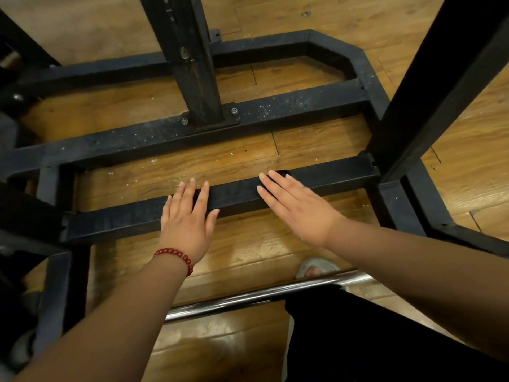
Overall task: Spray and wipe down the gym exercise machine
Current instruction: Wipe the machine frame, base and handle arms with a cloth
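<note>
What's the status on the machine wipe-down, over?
Both open, empty: left hand and right hand flat over near crossbar. Nothing to spray or wipe with in view. Middle crossbar speckled white. Chrome bar below forearms.

The exercise machine (154,136) is a black square-tube steel frame whose base lies flat on the wooden floor (248,244). An upright post (201,86) is bolted to the middle crossbar (297,108). White specks cover that crossbar.

You are looking down on a wooden plank floor (462,183), warm honey-brown, with thin dark seams (275,143) between its boards. Soft patches of glare (242,252) shine on the glossy finish near you. Pale specks (154,172) dust one stretch, and a small metal fitting (305,14) sits in the boards farther ahead.
</note>
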Tool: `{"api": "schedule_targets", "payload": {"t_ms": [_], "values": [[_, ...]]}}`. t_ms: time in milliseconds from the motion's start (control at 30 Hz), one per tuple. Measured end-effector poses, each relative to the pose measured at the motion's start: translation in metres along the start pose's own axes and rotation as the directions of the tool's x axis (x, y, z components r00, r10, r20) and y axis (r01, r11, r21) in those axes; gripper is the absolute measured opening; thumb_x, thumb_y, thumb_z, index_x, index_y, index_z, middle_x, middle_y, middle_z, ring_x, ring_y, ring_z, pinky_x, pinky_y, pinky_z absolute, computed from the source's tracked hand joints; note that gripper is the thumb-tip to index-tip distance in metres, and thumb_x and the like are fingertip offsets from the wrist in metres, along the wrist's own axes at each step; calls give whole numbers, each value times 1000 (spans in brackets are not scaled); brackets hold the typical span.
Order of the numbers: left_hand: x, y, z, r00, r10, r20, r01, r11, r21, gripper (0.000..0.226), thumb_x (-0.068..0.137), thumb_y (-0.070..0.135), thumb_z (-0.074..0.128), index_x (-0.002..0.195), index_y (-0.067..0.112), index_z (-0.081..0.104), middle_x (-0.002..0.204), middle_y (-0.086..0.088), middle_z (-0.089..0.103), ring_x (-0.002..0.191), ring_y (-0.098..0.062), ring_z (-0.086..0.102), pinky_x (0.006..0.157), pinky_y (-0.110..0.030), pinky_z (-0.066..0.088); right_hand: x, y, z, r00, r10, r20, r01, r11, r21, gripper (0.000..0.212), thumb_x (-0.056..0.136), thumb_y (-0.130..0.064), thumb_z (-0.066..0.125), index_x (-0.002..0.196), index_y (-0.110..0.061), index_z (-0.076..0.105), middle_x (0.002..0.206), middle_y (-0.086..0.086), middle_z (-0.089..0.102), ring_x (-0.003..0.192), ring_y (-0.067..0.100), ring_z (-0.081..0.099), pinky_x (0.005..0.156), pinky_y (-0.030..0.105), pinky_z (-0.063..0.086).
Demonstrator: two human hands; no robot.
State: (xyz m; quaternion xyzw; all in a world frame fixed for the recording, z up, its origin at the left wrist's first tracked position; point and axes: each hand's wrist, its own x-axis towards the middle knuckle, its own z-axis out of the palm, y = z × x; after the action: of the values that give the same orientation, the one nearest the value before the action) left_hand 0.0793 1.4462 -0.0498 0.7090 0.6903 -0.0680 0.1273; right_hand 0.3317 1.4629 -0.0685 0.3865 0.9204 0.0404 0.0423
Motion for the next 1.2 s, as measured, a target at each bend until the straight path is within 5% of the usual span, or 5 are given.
{"api": "schedule_targets", "payload": {"t_ms": [367, 633, 767, 967, 1200], "values": [[-5, -41, -6, 995, 95, 2, -95, 993, -63, 56, 105, 40, 23, 155, 27, 3, 164, 3, -5, 150, -14, -6, 118, -30, -7, 74, -38, -29, 929, -335, 154, 338, 941, 7, 72, 101, -12, 38, 154, -11, -10, 162, 12, -15, 149, 28, -16, 110, 36, -17], [-10, -14, -18, 995, 26, 91, -22, 999, -45, 58, 104, 47, 15, 155, 27, -2, 164, 0, -4, 150, -20, -7, 119, -37, -3, 14, -37, -31, 958, 173, 229, -228, 945, 236, 82, 96, -1, 41, 148, -20, -20, 162, 3, -20, 146, 15, -22, 121, 35, -3], [-3, 24, -36, 973, 193, 130, -186, 980, -66, 55, 105, 44, 14, 155, 30, -1, 164, 4, -8, 150, -18, -9, 119, -36, -4, -20, -47, -39, 756, 635, 156, -524, 445, 726, 72, 97, -1, 45, 156, -20, 8, 163, -7, 3, 145, 0, -6, 121, 24, 4], [27, 70, -45, 930, 357, 90, -353, 934, -55, 55, 104, 43, 14, 155, 30, 0, 163, 4, -7, 149, -16, -10, 118, -33, -6, -28, -42, -31, 279, 840, 466, -320, -376, 870, 64, 100, -12, 49, 153, -35, 21, 143, -14, 38, 112, -1, 54, 87, 19, 53], [48, 93, -30, 880, 444, 172, -454, 891, 22, 55, 104, 43, 15, 155, 30, -2, 163, 5, -8, 149, -15, -12, 118, -33, -6, -17, -9, 0, 88, 729, 679, 80, -684, 725, 44, 101, -31, 50, 145, -25, 44, 135, 0, 58, 121, 21, 58, 108, 42, 43]]}}
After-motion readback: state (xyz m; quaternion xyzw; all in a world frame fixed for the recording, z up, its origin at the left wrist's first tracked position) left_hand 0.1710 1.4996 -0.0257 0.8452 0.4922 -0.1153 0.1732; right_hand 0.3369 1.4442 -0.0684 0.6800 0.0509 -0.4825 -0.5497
